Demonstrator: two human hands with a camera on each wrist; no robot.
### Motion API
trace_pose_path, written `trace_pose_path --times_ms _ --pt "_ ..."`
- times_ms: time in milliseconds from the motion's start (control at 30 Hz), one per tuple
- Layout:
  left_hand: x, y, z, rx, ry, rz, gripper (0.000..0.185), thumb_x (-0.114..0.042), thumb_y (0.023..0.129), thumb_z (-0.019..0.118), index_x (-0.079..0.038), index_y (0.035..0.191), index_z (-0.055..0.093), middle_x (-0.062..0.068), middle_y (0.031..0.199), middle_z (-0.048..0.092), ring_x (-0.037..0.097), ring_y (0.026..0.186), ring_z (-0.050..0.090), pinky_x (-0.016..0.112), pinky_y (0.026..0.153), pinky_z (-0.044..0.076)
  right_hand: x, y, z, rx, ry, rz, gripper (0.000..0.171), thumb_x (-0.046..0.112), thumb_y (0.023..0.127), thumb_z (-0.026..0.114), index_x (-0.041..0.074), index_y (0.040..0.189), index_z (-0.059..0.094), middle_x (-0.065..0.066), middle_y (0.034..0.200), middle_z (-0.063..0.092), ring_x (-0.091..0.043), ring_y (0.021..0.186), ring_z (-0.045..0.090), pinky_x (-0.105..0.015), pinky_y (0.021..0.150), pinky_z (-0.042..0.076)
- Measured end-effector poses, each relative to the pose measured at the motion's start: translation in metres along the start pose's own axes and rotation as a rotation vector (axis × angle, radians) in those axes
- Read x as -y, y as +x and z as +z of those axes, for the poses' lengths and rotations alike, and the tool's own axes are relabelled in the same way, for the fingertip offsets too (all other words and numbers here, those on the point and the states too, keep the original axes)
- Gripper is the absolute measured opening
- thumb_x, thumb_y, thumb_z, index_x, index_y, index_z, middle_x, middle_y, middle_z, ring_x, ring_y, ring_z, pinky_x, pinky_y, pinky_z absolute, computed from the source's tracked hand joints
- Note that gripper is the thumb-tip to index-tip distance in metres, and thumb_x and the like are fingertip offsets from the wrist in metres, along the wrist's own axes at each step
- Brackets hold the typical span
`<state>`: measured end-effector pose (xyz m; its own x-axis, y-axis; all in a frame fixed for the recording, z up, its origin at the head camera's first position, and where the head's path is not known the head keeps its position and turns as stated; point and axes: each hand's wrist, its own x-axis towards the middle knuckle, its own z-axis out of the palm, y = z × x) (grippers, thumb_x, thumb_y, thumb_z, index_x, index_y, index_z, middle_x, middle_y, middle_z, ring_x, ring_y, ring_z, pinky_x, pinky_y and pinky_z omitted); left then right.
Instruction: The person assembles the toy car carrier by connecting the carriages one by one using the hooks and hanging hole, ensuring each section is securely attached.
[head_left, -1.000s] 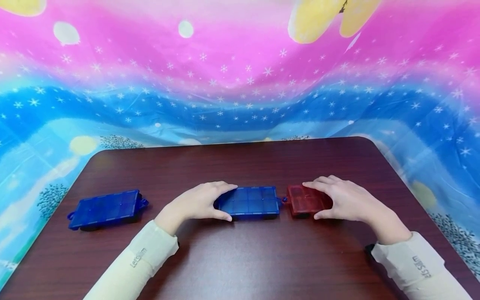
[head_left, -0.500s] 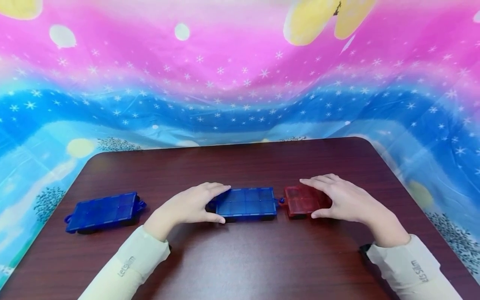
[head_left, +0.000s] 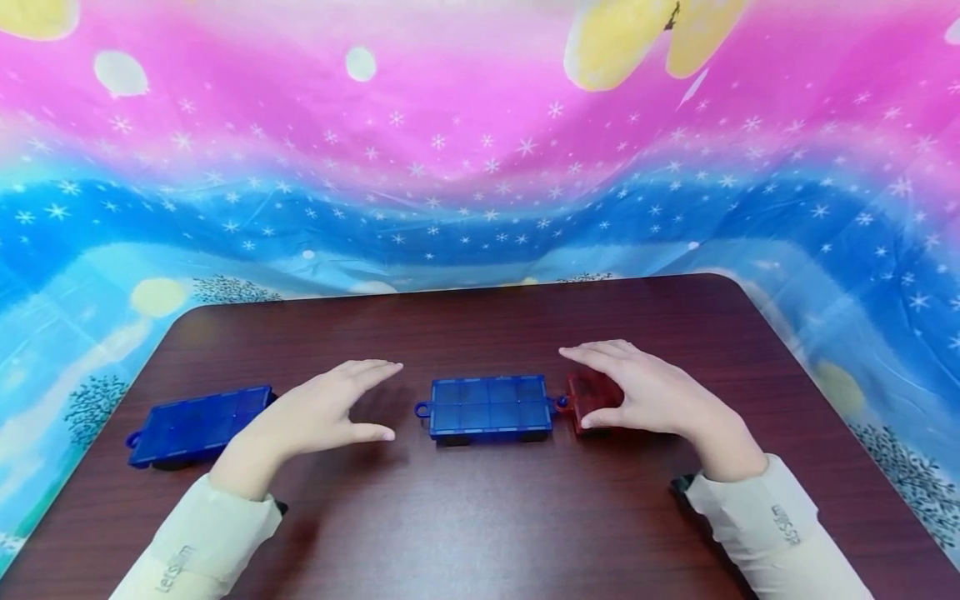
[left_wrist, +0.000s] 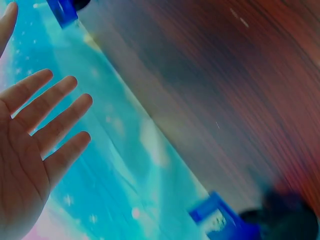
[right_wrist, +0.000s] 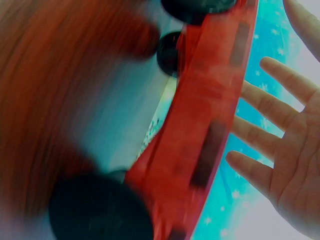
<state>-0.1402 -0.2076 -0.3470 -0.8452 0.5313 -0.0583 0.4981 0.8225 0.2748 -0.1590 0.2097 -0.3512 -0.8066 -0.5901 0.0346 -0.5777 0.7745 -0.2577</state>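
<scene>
Three flat toy cars with black wheels stand in a row on the dark wooden table (head_left: 480, 517). A blue car (head_left: 198, 423) is at the left. A second blue car (head_left: 489, 407) in the middle is hooked to a red car (head_left: 587, 398). My left hand (head_left: 386, 400) hovers between the two blue cars, fingers straight, holding nothing. The left wrist view shows its bare palm (left_wrist: 30, 145). My right hand (head_left: 577, 387) hovers over the red car and hides its right part. In the right wrist view, spread fingers (right_wrist: 280, 150) stand off the red car (right_wrist: 210, 125).
A bright pink and blue starry cloth (head_left: 480, 167) hangs behind the table and drapes round its sides. The table's rounded far corners and left and right edges are in view. Bare wood lies in front of the cars.
My left hand let go of the middle blue car and drew back to the left. My right hand slid left over the red car, its fingers lifted off it.
</scene>
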Motion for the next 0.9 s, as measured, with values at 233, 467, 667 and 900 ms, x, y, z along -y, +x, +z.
trace_pose_path --times_ms 233,467,667,900 --pt "0.020 -0.028 -0.009 -0.026 0.021 -0.078 0.088 -0.071 0.073 0.057 -0.022 0.143 0.036 0.005 0.143 0.042 0.027 0.131 0.038 0.051 0.099 0.039 0.014 0.016 0.007 0.019 0.038 -0.044 0.085 0.053 0.071 0.073 0.034 0.143 0.033 -0.001 0.144 0.040 -0.024 0.134 0.035 -0.054 0.106 0.029" --pt "0.047 -0.056 -0.019 -0.053 0.028 -0.141 0.087 -0.065 0.075 0.060 -0.017 0.143 0.036 0.011 0.142 0.040 0.033 0.130 0.036 0.055 0.097 0.037 0.030 0.030 0.010 0.060 0.057 -0.075 0.084 0.052 0.073 0.072 0.032 0.144 0.032 0.001 0.145 0.039 -0.021 0.134 0.035 -0.052 0.106 0.030" --pt "0.075 -0.074 -0.022 -0.078 0.028 -0.195 0.089 -0.061 0.073 0.065 -0.012 0.142 0.036 0.017 0.140 0.042 0.040 0.127 0.036 0.059 0.096 0.034 0.043 0.041 0.016 0.095 0.068 -0.085 0.083 0.051 0.074 0.071 0.034 0.144 0.031 0.003 0.146 0.036 -0.020 0.135 0.033 -0.048 0.104 0.035" --pt "0.096 -0.090 -0.018 -0.081 0.000 -0.255 0.092 -0.060 0.072 0.067 -0.011 0.143 0.034 0.023 0.139 0.040 0.047 0.125 0.035 0.064 0.091 0.032 0.053 0.052 0.024 0.124 0.078 -0.114 0.081 0.050 0.075 0.071 0.035 0.144 0.030 0.005 0.146 0.035 -0.016 0.135 0.033 -0.043 0.101 0.039"
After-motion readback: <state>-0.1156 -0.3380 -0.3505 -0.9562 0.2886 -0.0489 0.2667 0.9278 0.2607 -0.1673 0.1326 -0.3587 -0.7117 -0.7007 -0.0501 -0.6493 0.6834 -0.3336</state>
